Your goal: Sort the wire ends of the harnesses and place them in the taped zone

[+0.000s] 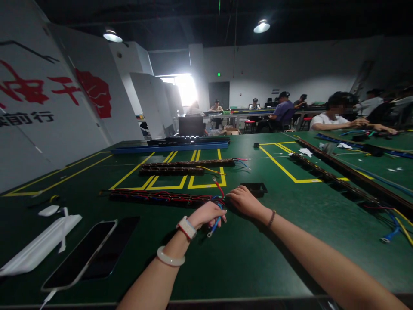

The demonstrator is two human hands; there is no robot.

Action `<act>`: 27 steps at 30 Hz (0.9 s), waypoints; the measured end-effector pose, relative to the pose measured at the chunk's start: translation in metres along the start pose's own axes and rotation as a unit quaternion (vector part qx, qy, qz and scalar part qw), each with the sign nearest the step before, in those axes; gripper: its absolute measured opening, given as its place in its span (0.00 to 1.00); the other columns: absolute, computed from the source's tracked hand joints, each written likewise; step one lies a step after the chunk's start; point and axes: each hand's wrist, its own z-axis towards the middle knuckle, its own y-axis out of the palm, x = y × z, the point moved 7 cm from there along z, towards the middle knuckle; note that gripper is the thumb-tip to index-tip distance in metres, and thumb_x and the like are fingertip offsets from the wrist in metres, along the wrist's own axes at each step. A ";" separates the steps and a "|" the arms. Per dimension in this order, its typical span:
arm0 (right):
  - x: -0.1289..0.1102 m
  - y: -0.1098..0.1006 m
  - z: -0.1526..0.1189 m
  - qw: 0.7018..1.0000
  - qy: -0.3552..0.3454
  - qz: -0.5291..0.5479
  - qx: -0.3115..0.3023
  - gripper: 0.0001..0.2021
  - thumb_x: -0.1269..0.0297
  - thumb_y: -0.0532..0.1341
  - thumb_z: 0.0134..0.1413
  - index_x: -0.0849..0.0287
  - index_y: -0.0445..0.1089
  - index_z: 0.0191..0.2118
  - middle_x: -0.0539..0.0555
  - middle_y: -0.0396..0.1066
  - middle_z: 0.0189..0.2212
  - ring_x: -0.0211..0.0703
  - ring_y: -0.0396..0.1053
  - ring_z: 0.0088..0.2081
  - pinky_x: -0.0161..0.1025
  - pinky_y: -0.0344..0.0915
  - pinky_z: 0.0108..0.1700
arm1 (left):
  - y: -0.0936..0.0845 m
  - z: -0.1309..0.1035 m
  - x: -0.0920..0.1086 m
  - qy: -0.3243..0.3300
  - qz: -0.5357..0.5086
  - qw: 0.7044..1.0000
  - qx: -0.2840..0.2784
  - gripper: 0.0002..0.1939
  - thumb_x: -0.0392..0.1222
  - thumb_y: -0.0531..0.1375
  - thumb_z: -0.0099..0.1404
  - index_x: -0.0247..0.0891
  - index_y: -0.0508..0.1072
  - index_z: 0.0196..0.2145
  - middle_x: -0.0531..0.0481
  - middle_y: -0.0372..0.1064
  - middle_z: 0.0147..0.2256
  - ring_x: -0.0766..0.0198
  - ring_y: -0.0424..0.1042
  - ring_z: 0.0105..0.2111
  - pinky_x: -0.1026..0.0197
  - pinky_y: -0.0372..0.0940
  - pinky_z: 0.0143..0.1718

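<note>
A long dark strip with red and blue wires (158, 197) lies across the green table in front of me. My left hand (208, 214) is closed at its right end, with the fingers around a blue cable (213, 228) that ends in a ring terminal. A red cable (219, 187), also tipped with a ring terminal, sticks up from the same end. My right hand (247, 201) reaches in from the right, fingers bent and drawn together by the wires; what they pinch is hidden. Behind that hand sits a small black open box (263, 188).
Two shorter wired strips (187, 164) lie further back, before stacked blue and black rails (171, 148). Phones (80, 254) and a white pouch (45, 241) are at the left. More wired strips (335, 176) cross the right side, where a co-worker (335, 116) sits.
</note>
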 end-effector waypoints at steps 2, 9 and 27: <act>-0.002 -0.004 0.003 1.000 0.017 0.015 0.001 0.14 0.62 0.51 0.63 0.59 0.70 0.47 0.57 0.70 0.39 0.42 0.64 0.43 0.45 0.51 0.52 | 0.004 0.002 -0.003 -0.016 -0.046 0.999 0.008 0.25 0.57 0.55 0.61 0.28 0.74 0.35 0.48 0.67 0.22 0.73 0.58 0.15 0.69 0.52 0.18; -0.025 -0.044 0.034 0.977 0.079 0.189 0.061 0.23 0.52 0.55 0.60 0.59 0.60 0.56 0.58 0.67 0.49 0.44 0.64 0.48 0.42 0.57 0.51 | 0.007 0.006 -0.011 -0.058 -0.184 0.981 0.024 0.22 0.54 0.55 0.63 0.27 0.71 0.35 0.45 0.68 0.22 0.68 0.67 0.19 0.66 0.62 0.23; 0.050 -0.026 0.030 0.968 0.132 0.121 -0.173 0.18 0.56 0.65 0.44 0.54 0.72 0.43 0.54 0.71 0.42 0.49 0.67 0.44 0.43 0.60 0.46 | 0.016 0.009 -0.013 -0.044 -0.291 0.955 -0.037 0.15 0.45 0.59 0.62 0.26 0.69 0.32 0.43 0.70 0.28 0.67 0.70 0.24 0.63 0.65 0.30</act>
